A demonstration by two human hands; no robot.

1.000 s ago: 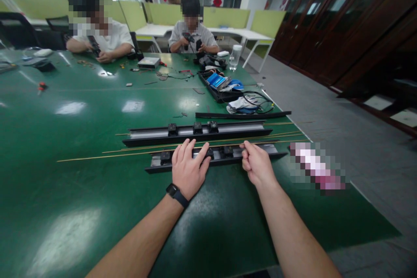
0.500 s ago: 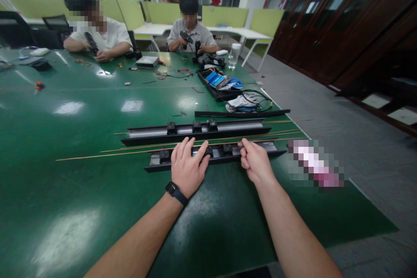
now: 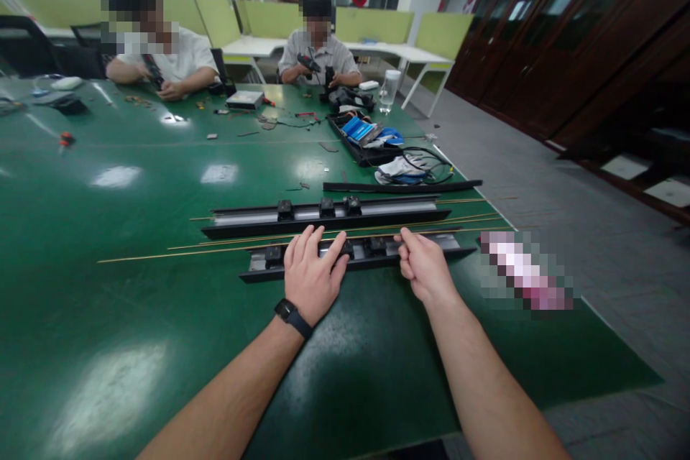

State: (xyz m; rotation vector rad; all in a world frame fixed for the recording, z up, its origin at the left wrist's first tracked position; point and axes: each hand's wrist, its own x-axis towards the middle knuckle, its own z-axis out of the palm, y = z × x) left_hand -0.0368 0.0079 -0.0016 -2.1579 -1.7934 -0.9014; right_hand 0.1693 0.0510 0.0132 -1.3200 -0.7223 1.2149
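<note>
My left hand lies with fingers spread over the nearer black channel, which has a pale inner strip and several small black blocks, one of them partly under my fingers. A long thin brass-coloured rod runs along the far side of this channel and passes by my left fingertips. At the channel's right part, my right hand is closed in a pinch on the rod. Behind lies a second black channel with three black blocks. More thin rods lie between and beside the channels.
A black strip lies behind the channels. Farther back are a glove, cables, a black tray with blue items and a clear bottle. Two people work across the green table. A blurred pink object lies near the right edge.
The rod's left end sits slightly farther right than before. Both hands keep nearly the same place and pose, and the channels stay put.
</note>
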